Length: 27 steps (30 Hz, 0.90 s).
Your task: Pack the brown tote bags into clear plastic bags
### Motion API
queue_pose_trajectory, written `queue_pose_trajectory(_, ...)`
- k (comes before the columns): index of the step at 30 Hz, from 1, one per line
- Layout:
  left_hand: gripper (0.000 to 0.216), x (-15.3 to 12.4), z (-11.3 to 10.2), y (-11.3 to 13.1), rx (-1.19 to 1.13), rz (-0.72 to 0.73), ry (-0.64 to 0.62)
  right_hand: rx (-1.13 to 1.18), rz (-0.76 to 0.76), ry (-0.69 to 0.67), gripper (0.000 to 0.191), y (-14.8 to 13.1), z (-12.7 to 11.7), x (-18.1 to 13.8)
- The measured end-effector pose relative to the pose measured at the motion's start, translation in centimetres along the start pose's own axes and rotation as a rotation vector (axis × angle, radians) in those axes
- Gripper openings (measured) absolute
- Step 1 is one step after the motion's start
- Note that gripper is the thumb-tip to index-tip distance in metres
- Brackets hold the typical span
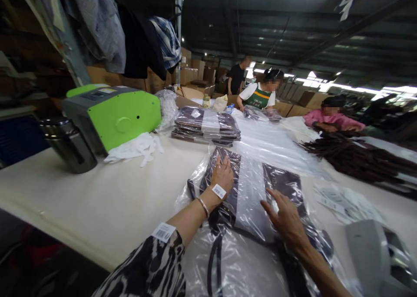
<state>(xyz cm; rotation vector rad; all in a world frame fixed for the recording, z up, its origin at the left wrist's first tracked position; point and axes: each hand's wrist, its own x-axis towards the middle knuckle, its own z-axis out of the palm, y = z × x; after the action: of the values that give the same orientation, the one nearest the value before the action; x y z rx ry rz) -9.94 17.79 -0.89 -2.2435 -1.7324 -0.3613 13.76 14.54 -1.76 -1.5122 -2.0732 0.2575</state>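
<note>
While our left hand and right hand press flat, open, on bagged garment at lower centre, we grip nothing; stack upper centre, green machine upper left, on surface.

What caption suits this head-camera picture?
Left hand and right hand press flat a bagged dark garment on the table.

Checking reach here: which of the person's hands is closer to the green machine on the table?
Left. The left hand lies flat on the plastic bag, on the side toward the green machine; the right hand presses the same bag farther over, away from the machine.
</note>
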Motion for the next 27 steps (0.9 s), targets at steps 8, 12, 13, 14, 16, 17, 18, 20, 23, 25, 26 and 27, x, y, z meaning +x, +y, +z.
queue_pose_trajectory(8, 0.037, -0.5, -1.4, 0.3, 0.181, 0.115, 0.085, 0.98, 0.368, -0.354, 0.047, -13.2, 0.9, -0.2)
queue_pose_trajectory(12, 0.036, -1.1, -0.6, -0.4, 0.215, 0.15, 0.003, 1.103, 0.453, -0.381, 0.044, -14.0, 2.7, -0.4)
queue_pose_trajectory(13, 0.035, -1.3, -0.4, -0.4, 0.207, 0.149, -0.011, 1.114, 0.456, -0.37, 0.043, -14.1, 2.9, -0.4)
queue_pose_trajectory(14, 0.035, -1.4, -0.2, -0.5, 0.192, 0.14, -0.022, 1.116, 0.448, -0.351, 0.04, -14.3, 3.0, -0.5)
queue_pose_trajectory(16, 0.035, -1.7, 0.1, -0.4, 0.147, 0.109, -0.036, 1.073, 0.381, -0.303, 0.034, -14.8, 2.7, -0.7)
queue_pose_trajectory(17, 0.035, -1.9, 0.3, -0.3, 0.123, 0.092, -0.038, 1.03, 0.322, -0.274, 0.031, -15.1, 2.2, -0.8)
queue_pose_trajectory(18, 0.036, -2.1, 0.5, -0.3, 0.102, 0.079, -0.038, 0.978, 0.251, -0.239, 0.027, -15.4, 1.6, -0.9)
queue_pose_trajectory(20, 0.037, -2.7, 0.8, -0.3, 0.069, 0.062, -0.028, 0.871, 0.101, -0.143, 0.022, -15.6, -0.3, -0.7)
queue_pose_trajectory(23, 0.038, -4.0, 1.0, -0.5, 0.037, 0.051, 0.006, 0.789, -0.023, 0.029, 0.02, -14.6, -3.0, 1.2)
queue_pose_trajectory(25, 0.038, -4.8, 1.0, -0.5, -0.03, 0.041, 0.044, 0.784, -0.025, 0.067, 0.024, -13.1, -3.8, 3.6)
queue_pose_trajectory(26, 0.039, -5.3, 1.0, -0.5, -0.082, 0.034, 0.06, 0.779, -0.016, 0.06, 0.026, -12.2, -3.7, 4.9)
queue_pose_trajectory(27, 0.04, -5.7, 1.0, -0.4, -0.141, 0.032, 0.067, 0.768, -0.01, 0.04, 0.027, -11.2, -3.3, 6.3)
